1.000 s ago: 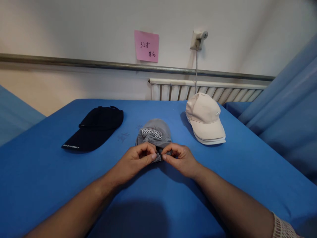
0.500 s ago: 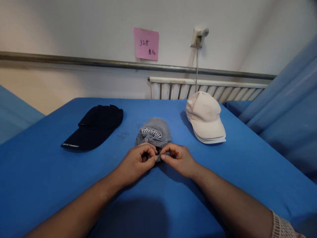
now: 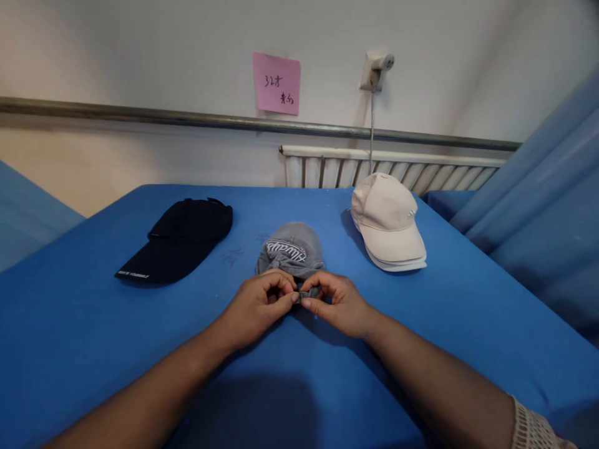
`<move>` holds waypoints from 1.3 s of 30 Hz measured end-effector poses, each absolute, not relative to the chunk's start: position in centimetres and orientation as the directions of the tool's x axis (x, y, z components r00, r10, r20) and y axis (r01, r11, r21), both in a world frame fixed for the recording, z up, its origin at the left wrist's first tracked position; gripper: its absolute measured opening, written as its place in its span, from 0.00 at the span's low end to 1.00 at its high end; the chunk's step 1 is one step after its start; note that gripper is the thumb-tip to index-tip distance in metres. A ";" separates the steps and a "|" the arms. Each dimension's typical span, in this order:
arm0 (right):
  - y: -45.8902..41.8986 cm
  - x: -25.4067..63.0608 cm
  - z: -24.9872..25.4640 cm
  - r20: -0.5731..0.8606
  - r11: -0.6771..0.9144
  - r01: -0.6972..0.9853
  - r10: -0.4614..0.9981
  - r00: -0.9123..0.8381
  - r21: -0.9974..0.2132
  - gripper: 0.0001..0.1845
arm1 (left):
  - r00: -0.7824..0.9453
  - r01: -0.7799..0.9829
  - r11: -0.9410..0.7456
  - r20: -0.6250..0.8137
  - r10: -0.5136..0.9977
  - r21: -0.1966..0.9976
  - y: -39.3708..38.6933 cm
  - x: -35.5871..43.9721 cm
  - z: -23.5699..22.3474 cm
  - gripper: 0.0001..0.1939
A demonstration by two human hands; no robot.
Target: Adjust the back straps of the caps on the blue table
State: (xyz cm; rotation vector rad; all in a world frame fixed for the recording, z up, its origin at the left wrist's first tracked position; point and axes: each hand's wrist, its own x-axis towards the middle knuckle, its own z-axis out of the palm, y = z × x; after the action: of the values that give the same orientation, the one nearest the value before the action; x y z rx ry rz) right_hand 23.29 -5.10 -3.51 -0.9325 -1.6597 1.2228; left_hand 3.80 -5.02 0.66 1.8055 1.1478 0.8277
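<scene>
A grey baseball cap point(image 3: 294, 246) with white lettering lies in the middle of the blue-covered table point(image 3: 262, 399), its strap edge toward me. My left hand point(image 3: 264, 305) pinches the cap's strap point(image 3: 309, 294) between thumb and fingers. Close beside it, my right hand point(image 3: 339, 302) pinches the same strap, the two thumb tips nearly touching. Some of the strap and the cap's lower edge are hidden behind my fingers.
To the left lies a black cap point(image 3: 187, 231), brim toward me. On the right sit stacked cream caps point(image 3: 386, 212). Behind the table are a radiator point(image 3: 337, 168), a metal rail point(image 3: 187, 117), a pink note point(image 3: 276, 84) and a wall socket point(image 3: 374, 72). A blue curtain point(image 3: 552, 206) hangs at right.
My right fingertips have shifted slightly left along the strap, and more of it shows between them. My left hand and the other caps stay where they were.
</scene>
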 end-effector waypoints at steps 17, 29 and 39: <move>-4.9 23.7 -3.5 0.339 0.366 0.076 0.909 -0.244 -0.927 0.10 | 0.455 0.060 0.070 -0.089 0.886 0.996 -4.5 2.3 0.6 0.11; -4.8 23.7 -3.5 0.311 0.331 0.041 0.916 -0.255 -0.943 0.10 | 0.412 0.067 0.106 -0.124 0.903 0.992 -4.1 2.6 0.5 0.10; -4.9 23.6 -3.4 0.325 0.368 0.088 0.893 -0.312 -0.926 0.09 | 0.432 0.103 0.074 -0.111 0.895 0.992 -4.4 3.1 0.5 0.12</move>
State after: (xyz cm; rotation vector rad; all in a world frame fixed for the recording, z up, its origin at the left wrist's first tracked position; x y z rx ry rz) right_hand 23.59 -4.88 -3.42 -0.8802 -1.6815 1.0647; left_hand 3.12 -4.43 0.51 1.3802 0.9711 0.7631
